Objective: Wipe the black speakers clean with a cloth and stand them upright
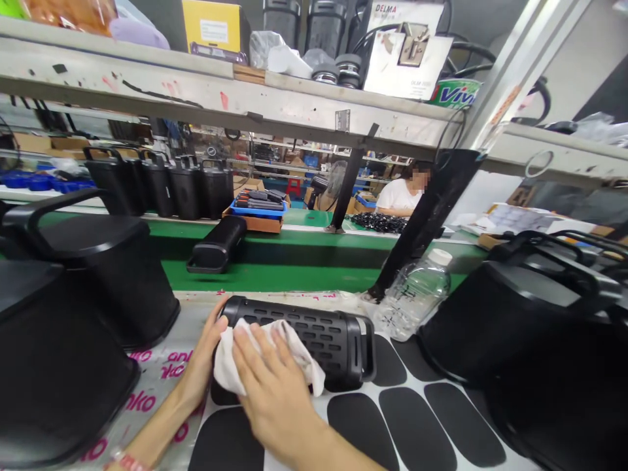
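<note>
A black speaker casing with a slotted front and a carry handle lies on its side across the bench. My left hand grips its left end, thumb at the front edge. With fingers laid over a white cloth, my right hand presses it against the slotted face. The cloth hides the casing's left part. Under the casing are flat black rounded panels on a pale sheet.
Tall black casings stand at left, more casings at right. A clear plastic bottle stands beside a dark post. Behind runs a green conveyor carrying another black casing. A loaded shelf crosses above; a person sits beyond.
</note>
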Available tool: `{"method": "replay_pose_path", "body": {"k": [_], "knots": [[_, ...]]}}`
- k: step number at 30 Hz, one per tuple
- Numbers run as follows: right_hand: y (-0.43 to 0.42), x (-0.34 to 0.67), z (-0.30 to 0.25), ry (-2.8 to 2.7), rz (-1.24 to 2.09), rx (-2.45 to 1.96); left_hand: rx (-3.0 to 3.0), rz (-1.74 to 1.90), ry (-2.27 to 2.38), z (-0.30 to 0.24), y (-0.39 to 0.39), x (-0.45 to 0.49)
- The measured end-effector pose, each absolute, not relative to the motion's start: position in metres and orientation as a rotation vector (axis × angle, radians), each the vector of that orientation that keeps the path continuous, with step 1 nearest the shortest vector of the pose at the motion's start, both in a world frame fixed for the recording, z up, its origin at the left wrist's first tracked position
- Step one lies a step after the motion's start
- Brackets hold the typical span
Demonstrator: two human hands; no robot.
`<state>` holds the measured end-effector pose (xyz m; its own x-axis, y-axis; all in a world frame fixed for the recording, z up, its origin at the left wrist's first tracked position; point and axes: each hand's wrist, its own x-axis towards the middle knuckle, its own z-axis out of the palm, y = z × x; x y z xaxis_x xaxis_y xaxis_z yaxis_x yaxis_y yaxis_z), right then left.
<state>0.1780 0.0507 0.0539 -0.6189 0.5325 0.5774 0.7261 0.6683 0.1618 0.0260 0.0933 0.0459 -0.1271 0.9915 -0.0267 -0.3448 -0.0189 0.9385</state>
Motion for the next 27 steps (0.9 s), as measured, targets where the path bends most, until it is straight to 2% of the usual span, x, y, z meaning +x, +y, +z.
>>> {"method": "replay_pose_path", "body": {"k": [2,6,8,12,17,21,25,27], "knots": [[0.059,0.198,0.065,-2.310,-0.476,-1.131,0.899,1.452,1.027,0.047,0.093,0.027],[0.084,0.269,0.099,-1.806,-0.167,-1.716,0.892,1.442,1.060,0.052,0.091,0.031],[0.095,0.305,0.114,-1.596,-0.119,-1.881,0.918,1.472,1.037,0.053,0.087,0.032],[0.102,0.345,0.118,-1.331,0.219,-1.919,1.139,1.645,0.921,0.050,0.075,0.032],[0.091,0.332,0.098,-1.356,0.607,-1.794,1.277,1.741,0.788,0.048,0.070,0.030],[0.079,0.323,0.091,-1.262,0.424,-1.764,1.049,1.708,0.909,0.048,0.080,0.035],[0.073,0.321,0.079,-1.258,0.037,-1.569,0.586,1.331,1.057,0.049,0.087,0.038],[0.074,0.319,0.072,-1.274,-0.025,-1.497,0.475,1.223,1.089,0.053,0.089,0.035]]}}
